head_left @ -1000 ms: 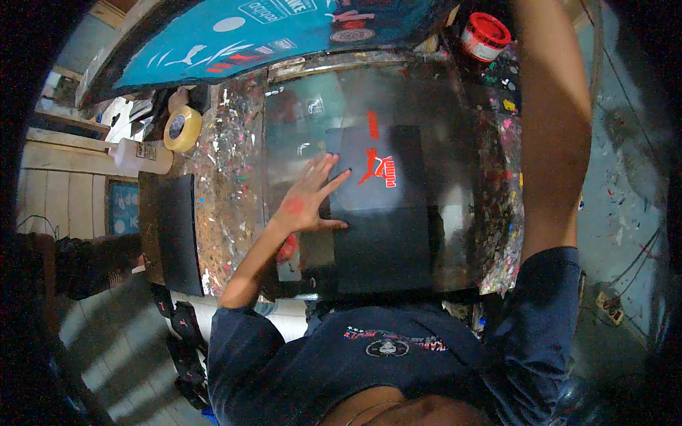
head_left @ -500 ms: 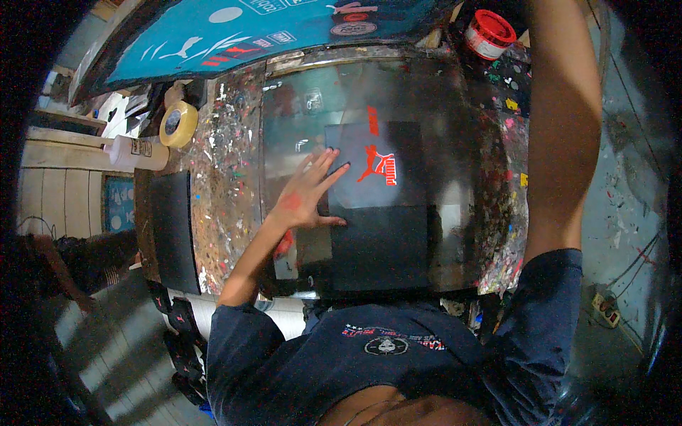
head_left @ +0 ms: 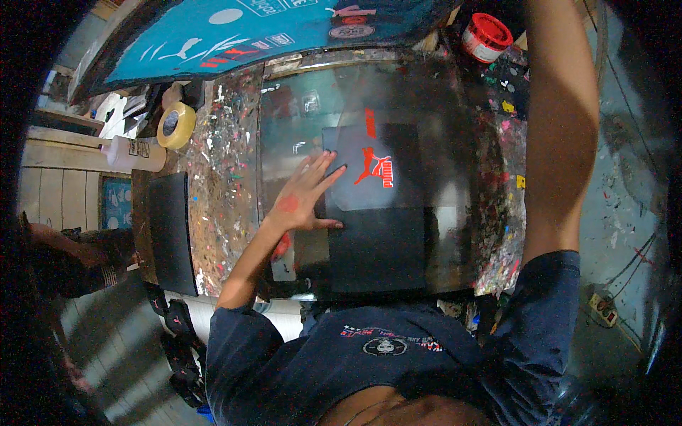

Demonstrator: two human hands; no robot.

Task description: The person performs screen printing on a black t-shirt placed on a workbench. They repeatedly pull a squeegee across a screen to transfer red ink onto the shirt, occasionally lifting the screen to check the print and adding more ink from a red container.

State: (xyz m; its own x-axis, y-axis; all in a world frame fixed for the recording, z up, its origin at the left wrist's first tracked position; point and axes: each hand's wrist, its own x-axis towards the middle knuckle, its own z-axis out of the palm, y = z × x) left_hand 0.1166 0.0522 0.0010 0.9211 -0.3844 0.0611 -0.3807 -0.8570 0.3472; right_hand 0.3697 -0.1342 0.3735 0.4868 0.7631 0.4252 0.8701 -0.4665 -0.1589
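Observation:
My left hand rests flat with fingers spread at the left edge of a black sheet and a translucent film over it, on a glossy board. Red and white logo shapes sit on the film right of my fingertips, with a red mark above. My right arm reaches up past the top edge at the right; that hand is out of view. A raised blue screen with printed designs spans the top.
Around the board are a paint-spattered table, red tub, yellow tape roll, plastic bottle and another black sheet. Another person's arm shows at the far left. A power strip lies lower right.
The other person's arm at the far left has shifted further into sight. My right arm has moved slightly; my left hand stays spread in place over the sheet.

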